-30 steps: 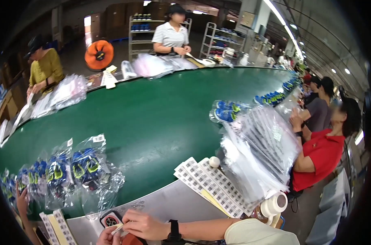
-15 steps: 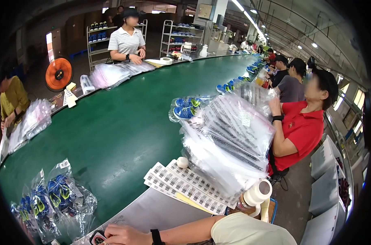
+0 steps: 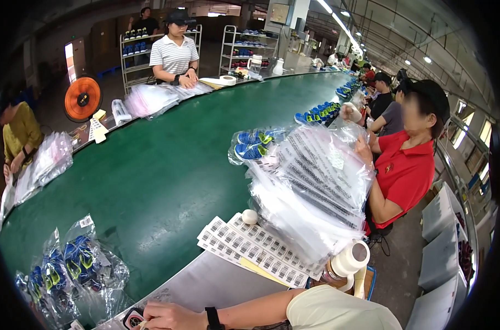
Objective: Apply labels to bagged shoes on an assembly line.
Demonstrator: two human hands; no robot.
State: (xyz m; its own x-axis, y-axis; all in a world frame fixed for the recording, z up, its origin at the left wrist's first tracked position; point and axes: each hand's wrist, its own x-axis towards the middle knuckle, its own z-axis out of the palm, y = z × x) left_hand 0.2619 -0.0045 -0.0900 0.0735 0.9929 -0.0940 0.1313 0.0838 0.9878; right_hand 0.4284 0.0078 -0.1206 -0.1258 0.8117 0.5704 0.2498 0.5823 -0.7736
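My right arm reaches in from the lower right, in a pale sleeve with a black wristband. At the lower edge, my right hand (image 3: 174, 317) is closed, its fingers curled together over the near edge of the bench; whatever they pinch is hidden. A dark watch-like face with a reddish ring (image 3: 133, 318) shows right beside the fingertips. My left hand does not show. Just left of there, blue and lime shoes in clear plastic bags (image 3: 80, 258) lie on the green belt (image 3: 167, 170). Sheets of barcode labels (image 3: 255, 247) rest at the belt's near edge, right of my hand.
A large pile of clear printed bags (image 3: 316, 176) covers the belt's right side, near bagged blue shoes (image 3: 251, 146). A white-lidded jug (image 3: 349, 259) and a white ball-like object (image 3: 250, 216) stand nearby. Co-workers line both sides; an orange fan (image 3: 83, 99) stands across.
The co-worker in red has shifted their hands, holding clear plastic, and uncovered more of the shoe row behind. The striped-shirt co-worker's hands have come together. My right hand stays nearly in place.
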